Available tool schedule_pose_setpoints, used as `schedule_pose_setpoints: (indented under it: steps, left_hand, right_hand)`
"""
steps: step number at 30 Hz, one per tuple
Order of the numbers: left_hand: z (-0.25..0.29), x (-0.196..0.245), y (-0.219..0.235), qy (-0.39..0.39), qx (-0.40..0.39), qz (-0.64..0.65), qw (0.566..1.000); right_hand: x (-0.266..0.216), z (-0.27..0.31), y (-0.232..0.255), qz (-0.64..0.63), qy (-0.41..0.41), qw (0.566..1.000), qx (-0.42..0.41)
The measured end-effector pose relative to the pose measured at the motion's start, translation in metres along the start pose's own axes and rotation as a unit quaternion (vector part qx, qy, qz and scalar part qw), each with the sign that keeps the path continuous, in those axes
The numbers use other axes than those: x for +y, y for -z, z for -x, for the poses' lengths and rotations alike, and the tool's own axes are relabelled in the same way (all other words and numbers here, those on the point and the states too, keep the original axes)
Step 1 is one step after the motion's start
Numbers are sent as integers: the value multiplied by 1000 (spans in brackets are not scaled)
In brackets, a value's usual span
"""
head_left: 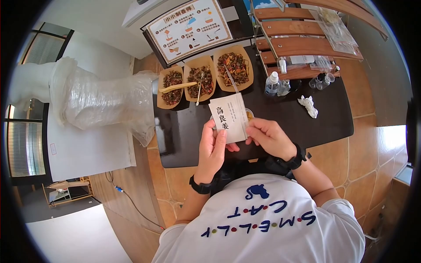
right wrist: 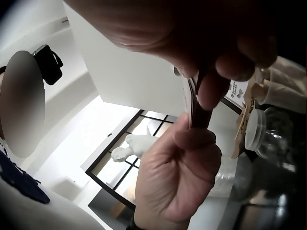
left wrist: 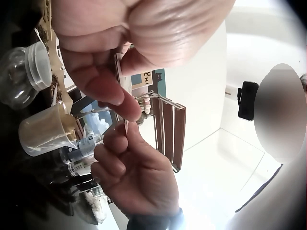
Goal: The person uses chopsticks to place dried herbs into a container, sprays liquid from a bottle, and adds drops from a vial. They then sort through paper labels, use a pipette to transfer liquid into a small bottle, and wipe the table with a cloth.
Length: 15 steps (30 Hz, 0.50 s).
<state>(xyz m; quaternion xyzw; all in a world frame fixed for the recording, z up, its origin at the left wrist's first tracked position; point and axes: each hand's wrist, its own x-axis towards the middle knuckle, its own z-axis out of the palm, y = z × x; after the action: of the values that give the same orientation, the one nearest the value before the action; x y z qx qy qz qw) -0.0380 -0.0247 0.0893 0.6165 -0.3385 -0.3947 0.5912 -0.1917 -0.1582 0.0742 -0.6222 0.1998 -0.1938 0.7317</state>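
Cards (head_left: 227, 115) | left hand (head_left: 212, 151), right hand (head_left: 272, 136): fingers pinching them | risk: one could drop toward bench (head_left: 318, 128) (dark, glossy) if right-hand pinch loosens

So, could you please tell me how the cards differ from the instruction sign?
The cards are smaller than the instruction sign. Left hand and right hand hold the cards; the sign is untouched. The cards show dark text, the sign also coloured pictures. Both bear printed characters.
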Motion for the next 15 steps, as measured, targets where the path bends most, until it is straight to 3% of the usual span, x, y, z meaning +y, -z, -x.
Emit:
schedule_pose_setpoints:
  steps: [5, 7, 10, 15]
  left_hand:
    - [0, 0, -2, -5, -4, 1, 1000]
    - [0, -1, -1, -2, -5, -1, 1000]
    - [0, -4, -2, -4, -19, 7, 1000]
    - [1, -4, -3, 0, -24, 8, 1000]
  right_hand:
    - [6, -3, -8, 57, 30, 998, 4]
    - [2, -2, -11, 80, 23, 994, 70]
    - [10, -4, -12, 67, 35, 992, 96]
    - [10, -3, -11, 90, 9, 992, 90]
